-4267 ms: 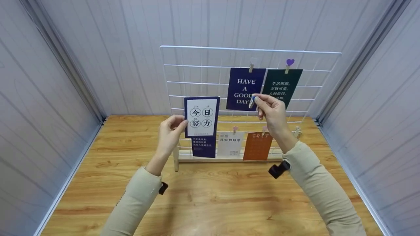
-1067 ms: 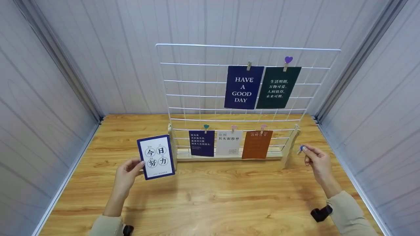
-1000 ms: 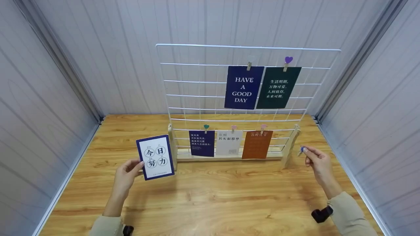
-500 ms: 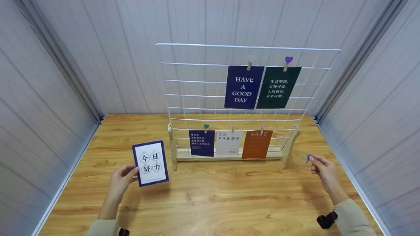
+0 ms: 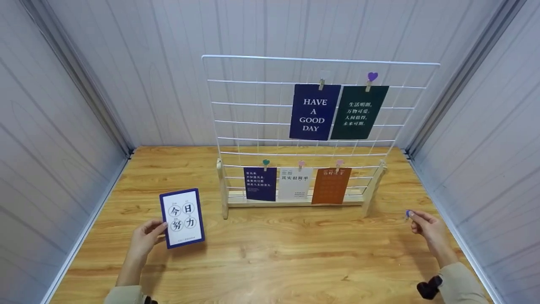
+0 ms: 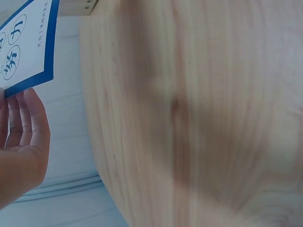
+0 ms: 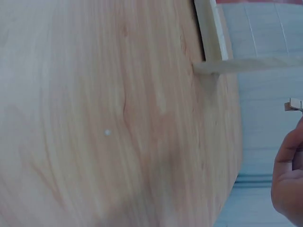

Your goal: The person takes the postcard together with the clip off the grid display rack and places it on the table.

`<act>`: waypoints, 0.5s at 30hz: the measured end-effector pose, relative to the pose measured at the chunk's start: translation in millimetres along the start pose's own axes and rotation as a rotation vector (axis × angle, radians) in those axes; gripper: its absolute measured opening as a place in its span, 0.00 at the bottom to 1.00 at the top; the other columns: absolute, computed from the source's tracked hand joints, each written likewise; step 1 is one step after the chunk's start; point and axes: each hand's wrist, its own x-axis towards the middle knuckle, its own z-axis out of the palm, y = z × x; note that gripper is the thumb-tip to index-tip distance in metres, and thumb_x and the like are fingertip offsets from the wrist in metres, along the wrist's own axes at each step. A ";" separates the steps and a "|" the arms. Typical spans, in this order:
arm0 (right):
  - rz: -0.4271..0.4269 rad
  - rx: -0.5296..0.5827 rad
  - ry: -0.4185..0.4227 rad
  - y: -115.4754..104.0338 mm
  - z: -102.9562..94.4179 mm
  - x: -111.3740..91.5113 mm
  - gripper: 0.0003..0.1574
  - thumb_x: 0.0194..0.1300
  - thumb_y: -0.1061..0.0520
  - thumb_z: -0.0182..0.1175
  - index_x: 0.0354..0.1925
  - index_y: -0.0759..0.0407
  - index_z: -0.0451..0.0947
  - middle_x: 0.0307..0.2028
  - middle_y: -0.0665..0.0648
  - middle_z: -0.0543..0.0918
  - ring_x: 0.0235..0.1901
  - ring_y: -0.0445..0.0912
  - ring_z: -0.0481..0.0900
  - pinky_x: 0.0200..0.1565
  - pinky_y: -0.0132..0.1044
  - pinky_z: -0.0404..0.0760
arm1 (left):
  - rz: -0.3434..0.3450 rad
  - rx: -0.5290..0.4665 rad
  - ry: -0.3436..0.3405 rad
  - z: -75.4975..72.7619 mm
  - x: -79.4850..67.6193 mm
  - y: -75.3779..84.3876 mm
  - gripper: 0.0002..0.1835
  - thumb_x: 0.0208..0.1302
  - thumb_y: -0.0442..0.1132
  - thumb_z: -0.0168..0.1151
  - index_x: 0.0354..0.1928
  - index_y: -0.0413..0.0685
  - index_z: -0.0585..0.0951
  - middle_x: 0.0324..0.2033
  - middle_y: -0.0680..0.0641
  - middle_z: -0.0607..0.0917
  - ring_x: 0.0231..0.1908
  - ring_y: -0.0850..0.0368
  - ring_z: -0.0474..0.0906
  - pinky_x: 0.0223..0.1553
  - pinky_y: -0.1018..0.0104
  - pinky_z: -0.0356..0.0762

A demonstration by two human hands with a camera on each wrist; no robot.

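My left hand [image 5: 145,238] pinches the left edge of a white card with a blue border [image 5: 182,217], its printed side up, over the table's left part. In the left wrist view the fingers [image 6: 35,118] lie behind the card's corner. Off to the right, my right hand [image 5: 431,232] pinches a small clothespin with a blue head [image 5: 408,214]; its wooden tip [image 7: 294,104] sticks out past the fingers in the right wrist view. Between the hands stands a white wire grid rack [image 5: 253,122] on a wooden base [image 5: 295,204].
Clipped high on the grid are a navy card [image 5: 314,112] and a dark green card [image 5: 359,112]. Lower hang a navy card [image 5: 260,184], a white card [image 5: 294,184] and an orange card [image 5: 331,186]. Pale panels [image 5: 168,63] enclose the wooden table [image 5: 295,261].
Both hands have drawn back from the grid toward the person and apart, the left with the card, the right with the clothespin. Over the last second they drift slowly outward and down.
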 end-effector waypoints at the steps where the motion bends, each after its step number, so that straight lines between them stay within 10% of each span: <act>1: 0.008 -0.013 -0.004 -0.7 -2.8 -2.0 0.21 0.53 0.52 0.63 0.44 0.64 0.76 0.23 0.54 0.77 0.20 0.40 0.74 0.22 0.30 0.76 | -0.021 -0.002 0.004 -1.8 -1.4 0.8 0.26 0.50 0.52 0.64 0.44 0.39 0.74 0.41 0.40 0.75 0.38 0.52 0.75 0.35 0.63 0.77; 15: 0.090 -0.220 0.050 -5.8 -30.9 -19.6 0.14 0.53 0.45 0.62 0.37 0.49 0.76 0.22 0.51 0.77 0.21 0.38 0.75 0.24 0.29 0.77 | -0.135 0.048 -0.013 -23.4 -14.8 2.1 0.28 0.52 0.52 0.62 0.47 0.38 0.72 0.43 0.41 0.74 0.37 0.57 0.75 0.36 0.65 0.76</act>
